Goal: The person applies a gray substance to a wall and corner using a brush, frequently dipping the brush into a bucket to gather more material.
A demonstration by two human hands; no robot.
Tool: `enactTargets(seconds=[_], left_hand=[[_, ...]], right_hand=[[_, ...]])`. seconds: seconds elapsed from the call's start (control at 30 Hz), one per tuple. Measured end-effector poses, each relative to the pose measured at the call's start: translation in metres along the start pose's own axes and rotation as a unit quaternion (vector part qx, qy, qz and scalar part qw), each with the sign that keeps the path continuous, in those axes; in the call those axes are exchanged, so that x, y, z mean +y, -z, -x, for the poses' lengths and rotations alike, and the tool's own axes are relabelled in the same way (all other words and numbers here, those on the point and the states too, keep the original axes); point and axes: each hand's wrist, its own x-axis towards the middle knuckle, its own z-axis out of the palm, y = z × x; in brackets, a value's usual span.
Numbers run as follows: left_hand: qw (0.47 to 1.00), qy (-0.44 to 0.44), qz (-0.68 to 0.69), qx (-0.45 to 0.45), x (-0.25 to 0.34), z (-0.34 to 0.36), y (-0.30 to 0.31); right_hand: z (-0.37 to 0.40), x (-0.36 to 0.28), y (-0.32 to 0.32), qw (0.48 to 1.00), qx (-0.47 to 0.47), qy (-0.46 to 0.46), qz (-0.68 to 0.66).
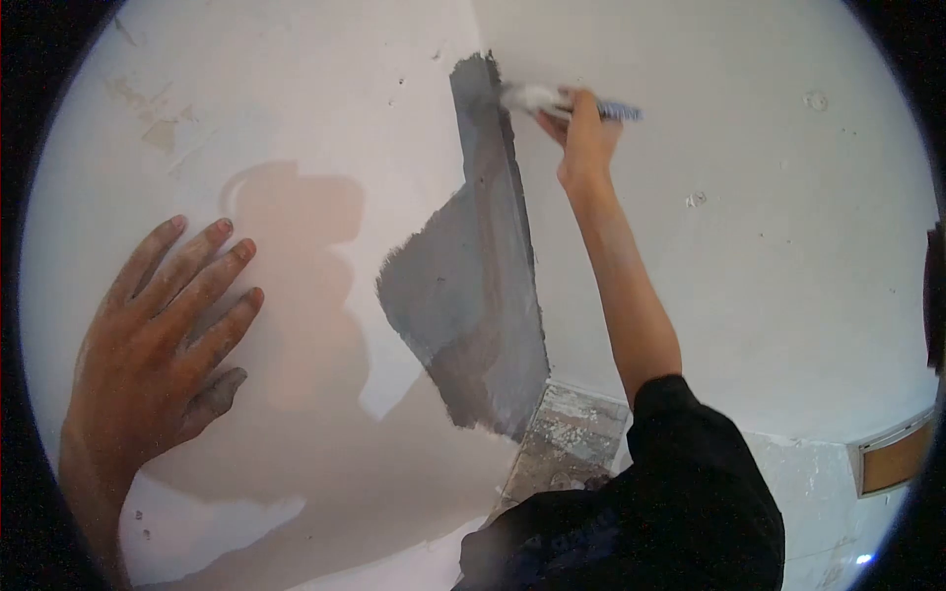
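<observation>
My right hand [581, 133] grips a paintbrush [621, 111], its fingers wrapped round the handle. The pale, blurred brush head is at the upper right edge of a grey painted patch [443, 276], by the corner where two white walls meet. That patch runs down the corner and widens to the left, with rough edges. My left hand [163, 345] is at the left, in front of the white wall [394, 138], fingers spread and nothing in it. Pale dust or paint marks its fingers.
Below the corner lies a stained, speckled floor [572, 433]. A brown panel in a pale frame [895, 460] is at the lower right. The right wall [759, 295] has small round marks. Shadows fall across the left wall.
</observation>
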Motion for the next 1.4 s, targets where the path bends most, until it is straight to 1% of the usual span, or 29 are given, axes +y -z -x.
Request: enactTargets(seconds=[0.17,0.27,0.37,0.47,0.57,0.67,0.73,0.87,0.93,1.07,1.27,1.4], left_hand=[[1.0,-0.002,0.01,0.006,-0.001,0.001,-0.001],[1.0,-0.011,0.018,0.009,-0.002,0.001,0.002],[1.0,-0.013,0.014,0.01,-0.001,0.001,0.002],[1.0,-0.011,-0.001,0.004,0.0,0.002,0.002],[1.0,-0.011,0.008,0.003,0.0,0.001,0.001],[1.0,-0.007,0.009,0.0,0.0,0.001,-0.001],[1.0,-0.004,0.015,0.002,0.0,0.002,-0.001],[1.0,-0.001,0.009,0.009,0.002,0.001,-0.004],[1.0,-0.006,0.002,0.008,0.001,-0.001,-0.004],[1.0,-0.015,0.007,0.01,0.0,0.0,-0.003],[1.0,-0.026,0.006,0.016,-0.002,0.004,-0.006],[0.999,-0.025,0.011,0.017,-0.001,0.004,-0.006]], right_hand=[[0.025,0.026,0.029,0.993,0.004,-0.102,0.053],[0.014,0.028,0.017,0.996,-0.003,-0.085,0.038],[-0.004,0.024,-0.01,0.998,0.014,-0.057,0.005],[-0.02,0.01,-0.038,0.999,0.006,-0.028,-0.031],[-0.025,-0.007,-0.052,0.998,-0.005,-0.024,-0.059],[-0.009,-0.016,-0.035,0.999,-0.01,0.01,-0.051],[0.017,-0.013,-0.007,1.0,-0.009,0.002,-0.016],[0.064,0.007,0.032,0.997,0.01,-0.057,0.06],[0.072,0.013,0.038,0.996,0.013,-0.071,0.059],[0.075,0.018,0.033,0.994,0.018,-0.083,0.062],[0.067,0.02,0.009,0.997,0.015,-0.066,0.048],[0.062,0.009,-0.005,0.999,0.013,-0.035,0.005]])
